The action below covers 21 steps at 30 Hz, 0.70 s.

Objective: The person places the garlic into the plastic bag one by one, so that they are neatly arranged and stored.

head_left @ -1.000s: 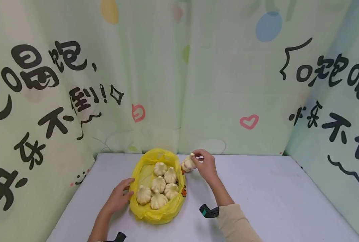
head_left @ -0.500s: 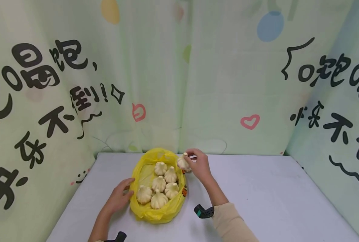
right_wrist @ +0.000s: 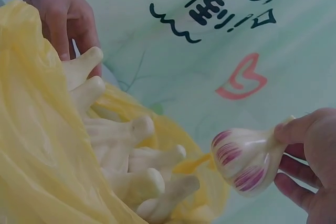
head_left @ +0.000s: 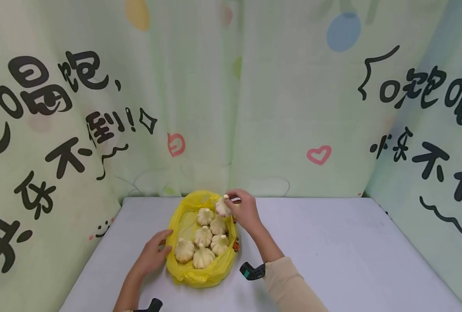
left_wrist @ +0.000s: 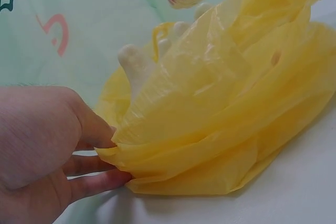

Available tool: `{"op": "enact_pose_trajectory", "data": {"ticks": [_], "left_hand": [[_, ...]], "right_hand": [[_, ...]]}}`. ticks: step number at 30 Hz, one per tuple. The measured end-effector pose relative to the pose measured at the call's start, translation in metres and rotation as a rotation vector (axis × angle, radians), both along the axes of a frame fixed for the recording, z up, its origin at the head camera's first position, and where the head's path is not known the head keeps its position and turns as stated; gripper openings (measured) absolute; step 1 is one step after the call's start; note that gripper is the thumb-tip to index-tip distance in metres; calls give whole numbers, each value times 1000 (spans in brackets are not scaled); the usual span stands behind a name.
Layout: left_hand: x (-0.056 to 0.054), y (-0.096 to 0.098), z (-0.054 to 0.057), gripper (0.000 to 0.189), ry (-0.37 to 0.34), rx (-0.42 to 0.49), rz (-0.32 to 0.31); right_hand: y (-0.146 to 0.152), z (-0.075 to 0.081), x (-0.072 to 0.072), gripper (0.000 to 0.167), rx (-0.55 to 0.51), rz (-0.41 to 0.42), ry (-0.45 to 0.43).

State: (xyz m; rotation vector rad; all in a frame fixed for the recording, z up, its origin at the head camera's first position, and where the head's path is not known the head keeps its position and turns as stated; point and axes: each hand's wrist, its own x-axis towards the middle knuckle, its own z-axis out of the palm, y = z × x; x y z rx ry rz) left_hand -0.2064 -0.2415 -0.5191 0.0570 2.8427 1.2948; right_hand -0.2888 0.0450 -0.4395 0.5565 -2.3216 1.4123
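In the head view a yellow plastic bag (head_left: 200, 279), its top spread wide, holds several garlic bulbs (head_left: 203, 257) with their stems up. My left hand (head_left: 153, 253) rests against the bag's left side, its fingertips touching the plastic. Over the bag's far right rim, my right hand (head_left: 246, 210) pinches a garlic bulb (head_left: 222, 207) by the stem. Close up in the right wrist view, that held bulb (right_wrist: 244, 161) shows purple streaks and hangs apart from the others. The left wrist view shows the fingers (left_wrist: 105, 180) at a fold of the bag.
A white table (head_left: 324, 260) lies under everything. Green printed curtains (head_left: 277, 108) with black writing and pink hearts stand behind and at both sides. Orange-black print (head_left: 236, 245) marks the bag's right side.
My right hand has moved left with the garlic bulb, from beside the bag's right edge to above its far right part. The left hand has stayed at the bag's side.
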Motion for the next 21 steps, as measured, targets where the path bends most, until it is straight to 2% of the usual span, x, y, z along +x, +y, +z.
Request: {"op": "enact_pose_trajectory", "data": {"ticks": [4, 11, 21], "left_hand": [[-1, -2, 0, 47, 9, 9, -6], [0, -4, -3, 48, 6, 9, -9], [1, -1, 1, 48, 7, 5, -10]], "right_hand": [[-5, 2, 1, 12, 27, 12, 9], [-13, 5, 4, 13, 16, 29, 6], [-26, 3, 4, 11, -7, 78, -1]]}}
